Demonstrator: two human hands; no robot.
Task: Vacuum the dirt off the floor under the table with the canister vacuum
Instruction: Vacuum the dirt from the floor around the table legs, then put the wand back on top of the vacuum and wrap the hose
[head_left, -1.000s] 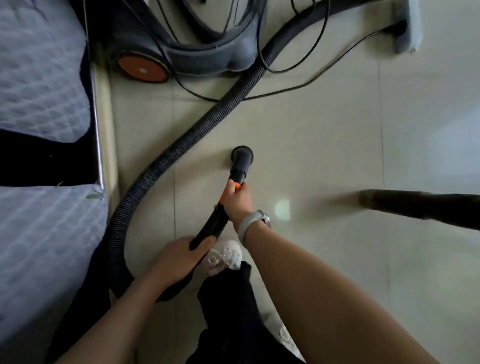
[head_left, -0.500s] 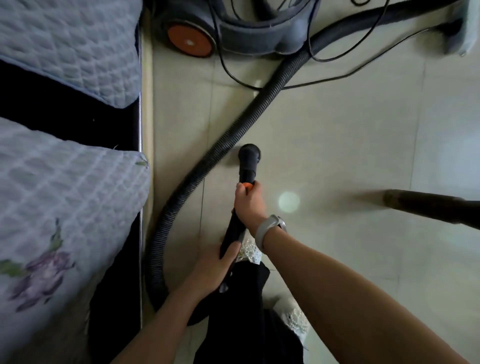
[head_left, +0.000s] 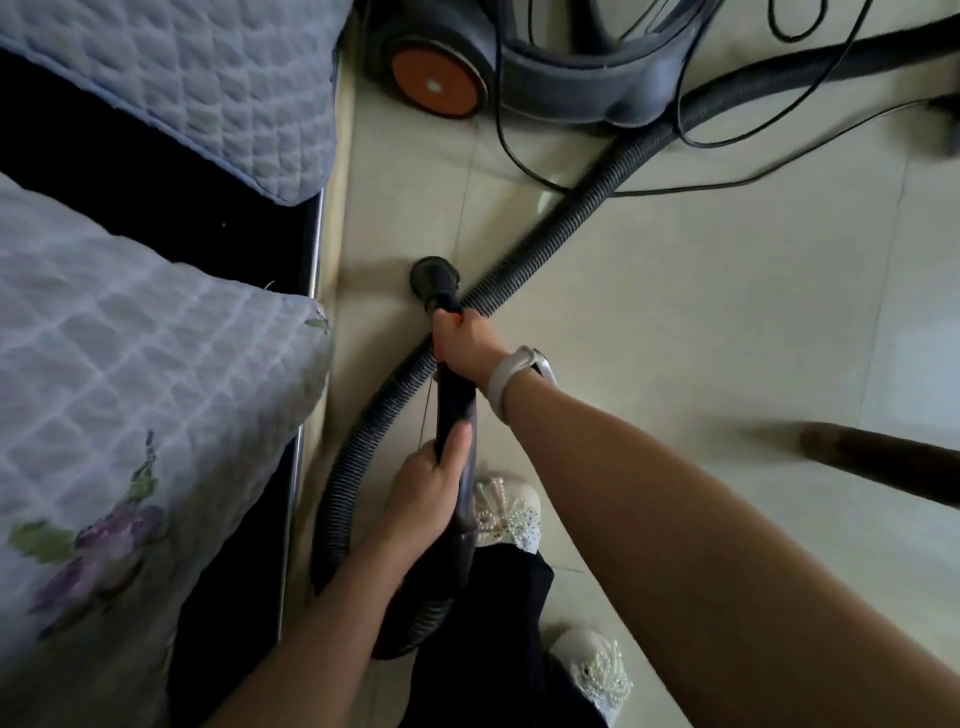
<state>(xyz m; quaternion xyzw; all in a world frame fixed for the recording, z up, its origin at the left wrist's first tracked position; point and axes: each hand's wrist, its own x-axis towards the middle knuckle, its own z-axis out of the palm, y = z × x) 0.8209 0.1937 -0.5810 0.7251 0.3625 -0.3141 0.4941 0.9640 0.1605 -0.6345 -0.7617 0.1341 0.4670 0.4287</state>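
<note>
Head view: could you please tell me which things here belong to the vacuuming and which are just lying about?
In use:
- wand, gripped by right hand and left hand
- round nozzle
- hose
- canister vacuum
- power cord

Lying about:
- quilted cushions
- brown leg

You look down on a pale tiled floor, glossy enough to catch soft daylight, its thin grout lines crossing beneath you. Along your left runs a dark piece of furniture with a slim metal edge strip facing the floor. Two quilted cushions lie on it — a far cushion in pale blue-grey diamond stitching, and a near cushion printed with a purple flower and green leaves. At your right a dark wooden leg slants in from the frame edge, its tip near the tiles.
</note>
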